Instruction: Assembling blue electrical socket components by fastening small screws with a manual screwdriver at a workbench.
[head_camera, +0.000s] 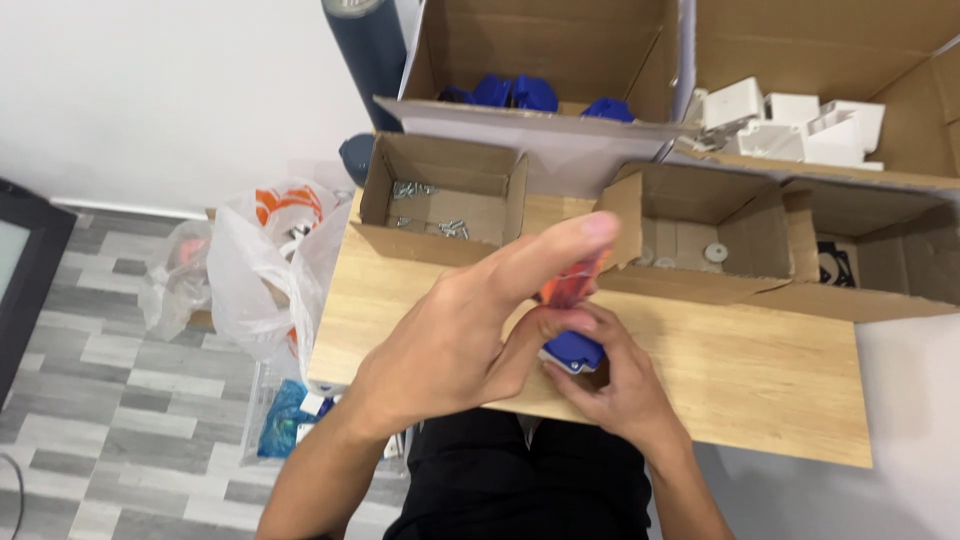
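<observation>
While both hands work close together above the near edge of the wooden surface, the left hand is closed loosely around an orange-red tool handle, its thumb stretched out along the top. The right hand curls from below around a small blue-and-white plastic part, fingers pinching it; the handle stands just above this part, though whether the two touch cannot be told. Behind the hands, an open cardboard box holds scattered metal screws, and a second open box beside it holds pale round washers. Further back, a large carton contains blue plastic parts, and another carton contains white plastic housings. To the left of the surface, a white plastic bag sits on the grey tiled floor. A dark roll leans against the wall.
</observation>
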